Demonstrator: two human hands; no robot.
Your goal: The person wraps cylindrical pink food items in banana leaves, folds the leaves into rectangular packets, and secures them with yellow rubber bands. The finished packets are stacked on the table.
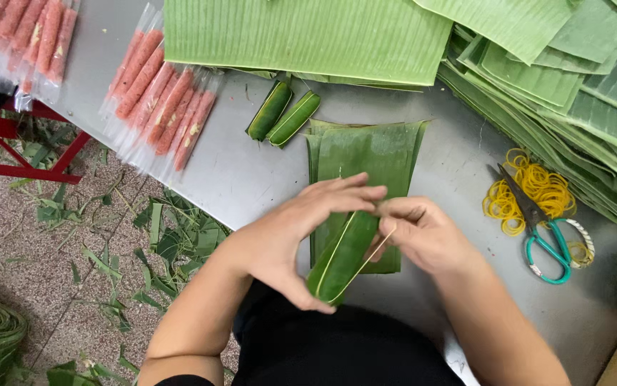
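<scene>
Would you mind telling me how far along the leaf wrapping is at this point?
Done: two wrapped rolls lie on the metal table. In hand: the left hand and right hand hold a third leaf roll, a yellow rubber band stretched along it. Left: bagged pink sausages, cut leaves and spare bands remain.

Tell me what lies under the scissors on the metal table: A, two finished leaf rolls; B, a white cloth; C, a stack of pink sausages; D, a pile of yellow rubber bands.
D: the scissors with teal handles rest on a loose pile of yellow rubber bands.
</scene>
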